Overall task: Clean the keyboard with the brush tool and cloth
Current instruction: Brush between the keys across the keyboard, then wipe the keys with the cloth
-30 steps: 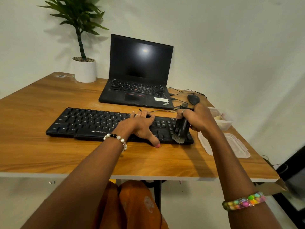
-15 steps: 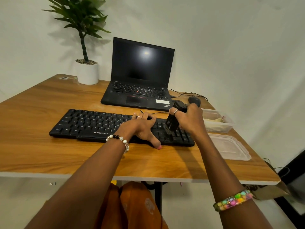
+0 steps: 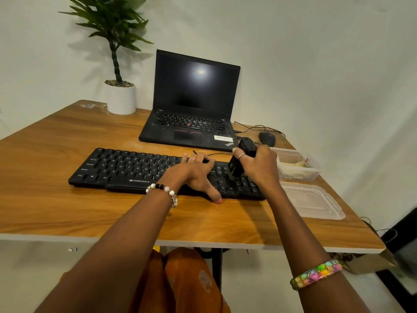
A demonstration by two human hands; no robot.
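A black Zebronics keyboard (image 3: 126, 170) lies across the wooden table (image 3: 67, 199). My left hand (image 3: 194, 175) rests flat on its right-of-middle keys, fingers spread and thumb on the table at the front edge. My right hand (image 3: 259, 166) grips a black brush tool (image 3: 240, 159), bristles down on the keys at the keyboard's right part. A pale cloth (image 3: 295, 164) seems to lie inside the clear tub; it is partly hidden.
An open black laptop (image 3: 194, 114) stands behind the keyboard, a potted plant (image 3: 120, 96) at the back left, a mouse (image 3: 267, 138) with cables at the back right. A clear plastic tub (image 3: 313, 170) and its lid (image 3: 313, 202) lie by the right edge.
My right hand moved the brush from the keyboard's front right corner back and leftward over the keys. My left hand stayed in place on the keyboard.
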